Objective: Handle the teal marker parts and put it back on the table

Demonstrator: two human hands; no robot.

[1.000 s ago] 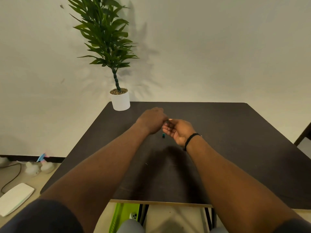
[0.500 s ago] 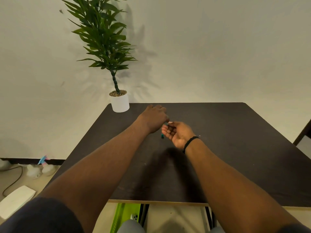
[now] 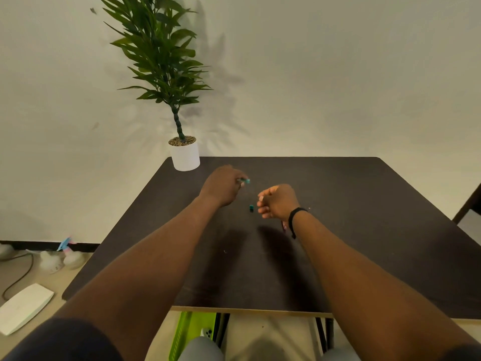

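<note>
We see the left hand (image 3: 222, 185) pinching a small teal piece (image 3: 246, 181) above the dark table (image 3: 364, 204); the right hand (image 3: 278, 201), fingers loosely curled, grasps nothing; a second teal piece (image 3: 251, 207) lies between them, near the potted plant (image 3: 184, 155)

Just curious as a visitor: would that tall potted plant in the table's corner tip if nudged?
The potted plant looks top-heavy: its foliage leans well past the small white pot. A push high up would probably tip it. Pebbles in the pot may steady it.

Both arms outstretched — left hand (image 3: 221, 186) pinching, right hand (image 3: 278, 201) loosely curled.
</note>
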